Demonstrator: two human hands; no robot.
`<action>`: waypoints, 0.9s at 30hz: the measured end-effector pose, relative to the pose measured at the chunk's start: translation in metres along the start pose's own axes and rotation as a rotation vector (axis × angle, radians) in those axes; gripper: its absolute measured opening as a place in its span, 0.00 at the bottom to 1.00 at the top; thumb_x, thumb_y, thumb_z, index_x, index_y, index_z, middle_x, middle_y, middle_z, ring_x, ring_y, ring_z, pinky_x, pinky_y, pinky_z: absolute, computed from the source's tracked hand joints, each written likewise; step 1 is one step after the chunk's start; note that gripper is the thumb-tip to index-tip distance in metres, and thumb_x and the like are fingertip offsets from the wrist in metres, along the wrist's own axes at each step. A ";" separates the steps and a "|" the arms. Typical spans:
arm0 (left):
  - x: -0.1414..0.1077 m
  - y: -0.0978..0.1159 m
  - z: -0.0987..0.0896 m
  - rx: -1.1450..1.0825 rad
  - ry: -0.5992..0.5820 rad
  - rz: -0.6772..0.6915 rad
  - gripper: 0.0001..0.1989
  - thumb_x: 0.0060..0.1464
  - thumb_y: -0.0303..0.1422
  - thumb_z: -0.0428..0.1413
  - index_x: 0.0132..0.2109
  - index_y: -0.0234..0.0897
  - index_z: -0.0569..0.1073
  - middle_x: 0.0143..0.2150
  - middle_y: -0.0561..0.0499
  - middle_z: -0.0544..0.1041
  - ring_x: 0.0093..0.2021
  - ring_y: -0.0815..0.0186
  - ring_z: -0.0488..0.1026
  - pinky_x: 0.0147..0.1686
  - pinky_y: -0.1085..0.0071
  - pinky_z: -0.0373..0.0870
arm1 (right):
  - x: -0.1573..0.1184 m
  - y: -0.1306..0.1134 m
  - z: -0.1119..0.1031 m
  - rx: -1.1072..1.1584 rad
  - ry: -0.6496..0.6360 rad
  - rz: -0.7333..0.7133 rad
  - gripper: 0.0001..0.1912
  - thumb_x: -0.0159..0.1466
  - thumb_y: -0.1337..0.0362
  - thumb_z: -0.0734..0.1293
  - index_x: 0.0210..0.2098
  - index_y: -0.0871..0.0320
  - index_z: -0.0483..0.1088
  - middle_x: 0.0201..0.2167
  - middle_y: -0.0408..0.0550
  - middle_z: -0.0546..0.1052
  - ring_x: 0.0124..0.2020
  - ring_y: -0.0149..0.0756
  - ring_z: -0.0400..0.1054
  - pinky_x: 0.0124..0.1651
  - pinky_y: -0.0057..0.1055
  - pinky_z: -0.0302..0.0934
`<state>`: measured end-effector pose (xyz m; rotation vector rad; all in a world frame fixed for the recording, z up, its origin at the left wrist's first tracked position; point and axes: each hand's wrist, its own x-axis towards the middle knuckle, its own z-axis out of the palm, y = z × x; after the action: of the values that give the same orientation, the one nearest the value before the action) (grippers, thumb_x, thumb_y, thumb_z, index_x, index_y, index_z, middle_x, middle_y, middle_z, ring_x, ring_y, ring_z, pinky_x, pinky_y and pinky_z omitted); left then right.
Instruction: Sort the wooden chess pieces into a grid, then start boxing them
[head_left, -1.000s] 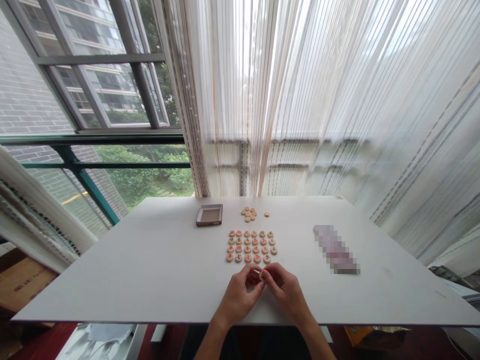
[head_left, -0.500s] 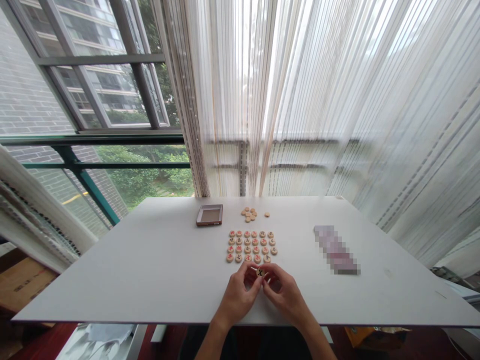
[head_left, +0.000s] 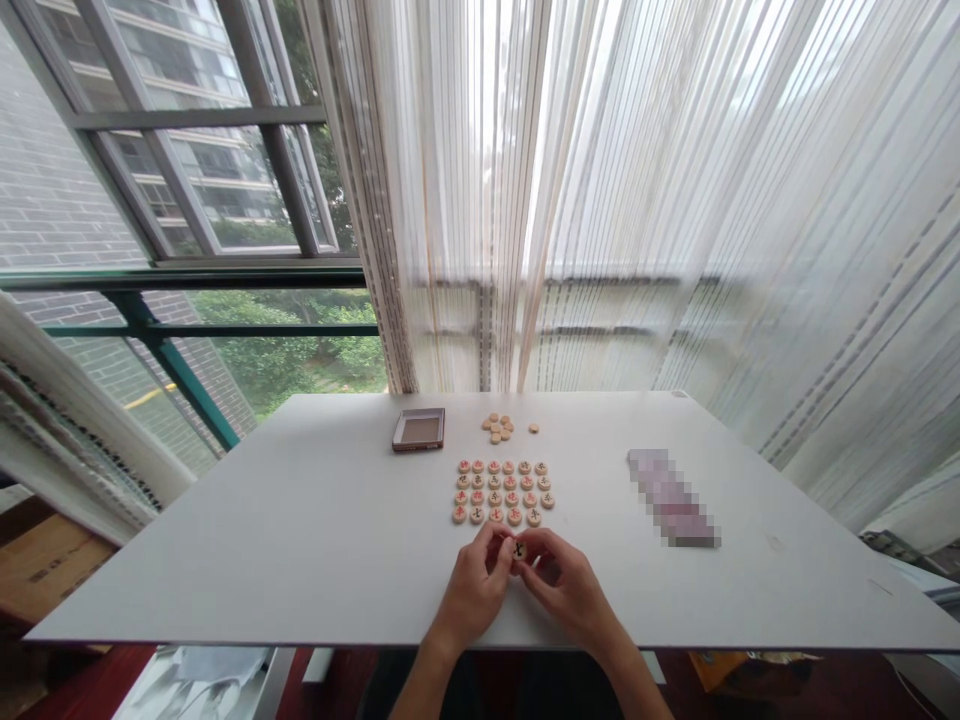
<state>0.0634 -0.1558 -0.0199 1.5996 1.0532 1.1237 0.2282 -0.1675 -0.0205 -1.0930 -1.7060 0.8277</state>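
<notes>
A round wooden xiangqi piece [head_left: 519, 550] with a black character is held upright between the fingertips of both hands, its marked face toward me. My left hand [head_left: 476, 580] grips it from the left, fingers curled and closed. From the right, my right hand [head_left: 564, 578] pinches the same piece. Just beyond my fingers, several xiangqi pieces [head_left: 495, 498] lie face up in rows, with red or black characters. Farther back is a loose cluster of plain-faced pieces [head_left: 496, 429], and a single plain piece [head_left: 533, 428] lies to its right.
An open shallow box [head_left: 418, 430] sits at the back left of the white table [head_left: 300, 540]. At the right lies a pixelated pinkish item [head_left: 671, 500]. Sheer curtains [head_left: 600, 200] hang behind the table, beside a window [head_left: 202, 150]. A cardboard box [head_left: 52, 560] stands at the lower left.
The held piece has shifted and turned slightly between my fingertips, a little nearer to me. The rows, the cluster and the box stay as they were.
</notes>
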 end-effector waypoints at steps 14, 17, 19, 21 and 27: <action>0.001 -0.001 0.001 -0.008 -0.052 0.041 0.11 0.62 0.37 0.55 0.49 0.39 0.71 0.38 0.49 0.80 0.37 0.62 0.78 0.40 0.69 0.74 | 0.000 0.005 -0.003 0.045 0.053 0.033 0.12 0.69 0.61 0.64 0.50 0.54 0.73 0.41 0.48 0.80 0.38 0.38 0.76 0.45 0.33 0.70; 0.001 0.001 0.000 0.002 -0.052 0.052 0.10 0.62 0.36 0.56 0.49 0.39 0.71 0.38 0.49 0.80 0.37 0.63 0.78 0.40 0.70 0.74 | -0.001 0.006 -0.002 0.046 0.056 0.038 0.12 0.69 0.60 0.63 0.49 0.54 0.73 0.40 0.48 0.80 0.39 0.39 0.76 0.45 0.33 0.70; 0.001 0.002 0.000 -0.006 -0.061 0.058 0.10 0.62 0.36 0.56 0.49 0.39 0.71 0.39 0.48 0.80 0.38 0.63 0.79 0.41 0.70 0.74 | -0.001 0.006 -0.002 0.048 0.053 0.039 0.11 0.69 0.59 0.64 0.48 0.54 0.73 0.39 0.48 0.80 0.39 0.39 0.76 0.45 0.32 0.70; 0.000 0.002 0.000 -0.018 -0.074 0.059 0.10 0.62 0.35 0.56 0.49 0.39 0.70 0.40 0.48 0.81 0.39 0.63 0.79 0.42 0.70 0.75 | 0.000 0.006 -0.002 0.044 0.054 0.043 0.11 0.68 0.58 0.65 0.47 0.54 0.73 0.38 0.47 0.80 0.37 0.39 0.76 0.44 0.32 0.70; -0.001 0.002 0.000 -0.003 -0.112 0.061 0.09 0.62 0.35 0.57 0.49 0.40 0.71 0.41 0.48 0.82 0.39 0.62 0.79 0.42 0.70 0.75 | 0.001 0.006 -0.001 0.031 0.059 0.078 0.10 0.67 0.55 0.66 0.41 0.56 0.73 0.34 0.46 0.80 0.34 0.37 0.74 0.39 0.30 0.69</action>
<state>0.0637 -0.1572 -0.0185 1.6816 0.9346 1.0624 0.2311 -0.1646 -0.0247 -1.1578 -1.6051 0.8596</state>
